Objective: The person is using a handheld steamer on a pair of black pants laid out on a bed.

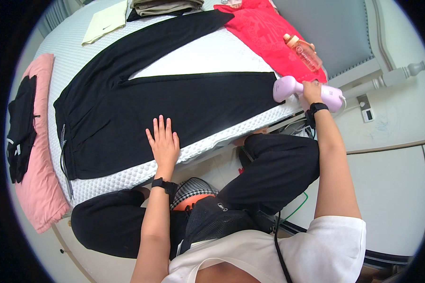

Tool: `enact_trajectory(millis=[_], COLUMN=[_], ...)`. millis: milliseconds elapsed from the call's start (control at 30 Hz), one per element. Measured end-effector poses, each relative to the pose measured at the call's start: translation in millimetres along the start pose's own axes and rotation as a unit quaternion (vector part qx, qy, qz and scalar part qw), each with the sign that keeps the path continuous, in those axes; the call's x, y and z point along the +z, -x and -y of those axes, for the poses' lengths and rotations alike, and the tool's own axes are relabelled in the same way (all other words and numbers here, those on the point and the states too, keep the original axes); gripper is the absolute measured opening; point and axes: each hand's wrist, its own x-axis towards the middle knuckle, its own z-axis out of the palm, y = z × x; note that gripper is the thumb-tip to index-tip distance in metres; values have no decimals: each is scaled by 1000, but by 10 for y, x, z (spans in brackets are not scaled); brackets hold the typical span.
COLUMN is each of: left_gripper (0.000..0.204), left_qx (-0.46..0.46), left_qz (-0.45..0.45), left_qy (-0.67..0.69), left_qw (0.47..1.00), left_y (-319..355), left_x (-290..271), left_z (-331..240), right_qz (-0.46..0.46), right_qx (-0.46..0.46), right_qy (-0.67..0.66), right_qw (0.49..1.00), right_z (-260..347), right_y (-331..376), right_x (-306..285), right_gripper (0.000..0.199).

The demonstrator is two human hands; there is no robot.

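Note:
A pair of black trousers lies spread on the white quilted bed, waistband and drawstring at the left, legs running right. My left hand rests flat on the near leg, fingers spread and holding nothing. At the right, my right hand is wrapped round a pink handheld garment steamer. The steamer's head is at the hem end of the near leg; whether it presses on the cloth I cannot tell. A cord leaves the steamer's back end.
A red cloth bearing an orange-pink bottle lies beyond the steamer. Folded clothes and a cream cloth are at the back. On the left, a pink pillow carries a black garment. The headboard stands at right.

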Motion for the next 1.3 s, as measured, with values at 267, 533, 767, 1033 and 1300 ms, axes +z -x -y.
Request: enact_trajectory(millis=[267,533,767,1033,1300], left_gripper=[46,26,15,17,34], left_qx=[-4,31,89,79,-336], left_qz=[-8,-45,-128,-177,-186], left_qy=[12,90,182,206,-115], left_qw=[1000,994,971,959,916], left_y=[-3,25,66,83,109], left_x=[-2,-62,-108,-181,-628], left_z=[-4,17,47,112,1336], right_qz=[26,-29,-64,-118,-161], right_qx=[-55,-245,-406,-523,-600], right_qy=[-22,-98,-113,-149,-265], right_qw=[998,964,904,831,737], right_z=[237,1267,2285,2894,3307], right_y=[-39,-191,6,261,505], right_x=[-324,-1037,-1803,-2238,-2459], right_gripper=[22,35,38,40,67])
